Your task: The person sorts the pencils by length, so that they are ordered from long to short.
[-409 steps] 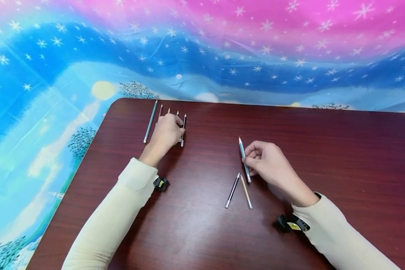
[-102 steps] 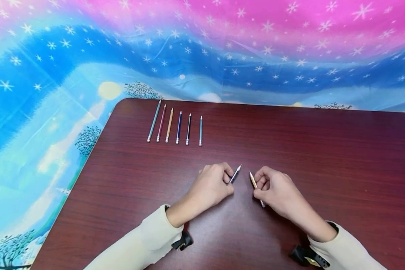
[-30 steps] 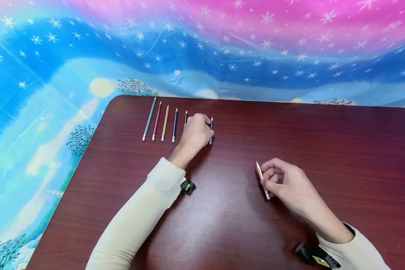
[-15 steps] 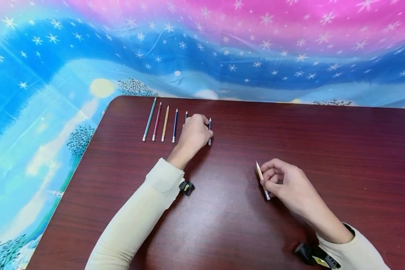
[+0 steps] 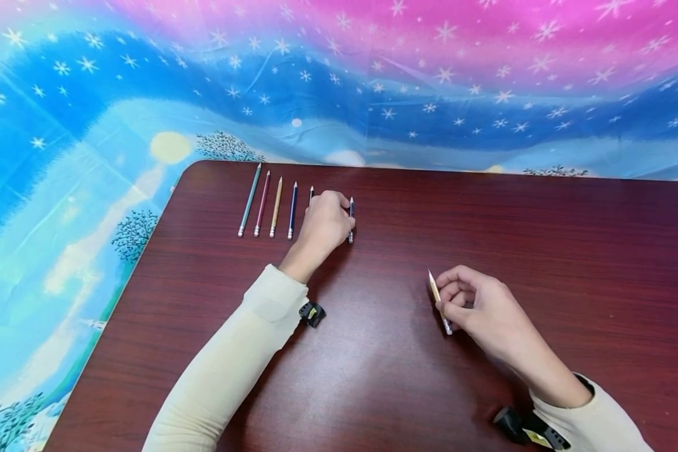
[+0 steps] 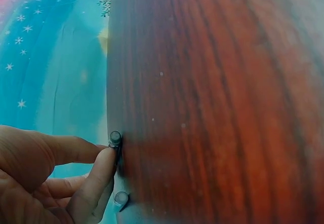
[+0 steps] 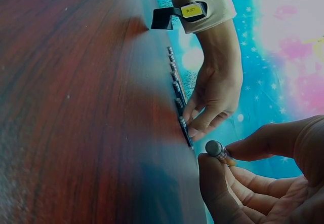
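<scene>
With thumb and fingers my left hand (image 5: 328, 220) pinches a dark blue pencil (image 5: 351, 233) at the right end of a pencil row, tip toward the far edge. In the left wrist view its eraser end (image 6: 115, 139) shows between the fingertips. The left hand partly covers a black pencil (image 5: 311, 191) beside it. Farther left lie a teal pencil (image 5: 250, 199), a dark red pencil (image 5: 262, 204), a yellow pencil (image 5: 276, 207) and a blue pencil (image 5: 292, 210). Nearer the front, my right hand (image 5: 480, 307) pinches a short yellow pencil (image 5: 434, 289), tip pointing away.
A dark reddish wooden table (image 5: 373, 376) lies under both hands; its rounded far-left corner is close to the row. Behind it hangs a cloth (image 5: 373, 81) printed with snowflakes. Each wrist carries a small black camera, the left camera (image 5: 312, 314) facing the table.
Since 3.4 s ago, my left hand has carried the dark blue pencil to the row's right end. In the last second it nudged slightly left. The right hand keeps the short yellow pencil.
</scene>
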### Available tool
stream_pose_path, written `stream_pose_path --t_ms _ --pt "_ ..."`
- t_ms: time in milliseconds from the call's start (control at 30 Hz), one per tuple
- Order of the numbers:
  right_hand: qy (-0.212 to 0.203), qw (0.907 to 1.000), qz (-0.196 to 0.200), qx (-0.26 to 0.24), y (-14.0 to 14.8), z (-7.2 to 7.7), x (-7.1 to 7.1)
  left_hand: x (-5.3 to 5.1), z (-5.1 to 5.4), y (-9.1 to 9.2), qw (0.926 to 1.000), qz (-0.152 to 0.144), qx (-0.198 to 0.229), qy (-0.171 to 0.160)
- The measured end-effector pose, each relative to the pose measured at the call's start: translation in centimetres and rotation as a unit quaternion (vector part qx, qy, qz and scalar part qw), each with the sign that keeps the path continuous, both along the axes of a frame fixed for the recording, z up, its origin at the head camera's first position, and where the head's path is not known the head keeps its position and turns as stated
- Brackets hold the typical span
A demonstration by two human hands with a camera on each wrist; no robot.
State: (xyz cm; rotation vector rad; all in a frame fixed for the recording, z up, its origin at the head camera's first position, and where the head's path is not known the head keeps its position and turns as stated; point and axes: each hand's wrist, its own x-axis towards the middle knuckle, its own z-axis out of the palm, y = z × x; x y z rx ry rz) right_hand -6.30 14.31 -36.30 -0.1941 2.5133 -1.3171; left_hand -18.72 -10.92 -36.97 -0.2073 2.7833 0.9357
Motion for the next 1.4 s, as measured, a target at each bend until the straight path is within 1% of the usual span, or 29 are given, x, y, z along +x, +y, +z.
stream_pose_path --t_ms 167,633,1067,1400 --pt "0.000 1.0000 0.000 0.001 0.00 -0.03 0.00 0.00 -0.02 0.02 1.0000 0.001 -0.002 0.000" --pt "0.001 1.0000 0.000 0.005 0.07 -0.13 -0.04 0.11 0.13 0.06 0.9999 0.006 0.011 -0.011" --pt "0.000 1.0000 0.002 0.006 0.04 -0.12 -0.06 0.02 0.14 -0.17 1.0000 0.003 0.001 -0.007" --pt "-0.003 1.0000 0.001 0.006 0.06 -0.14 -0.08 -0.01 0.14 -0.30 0.9999 0.003 0.003 -0.013"
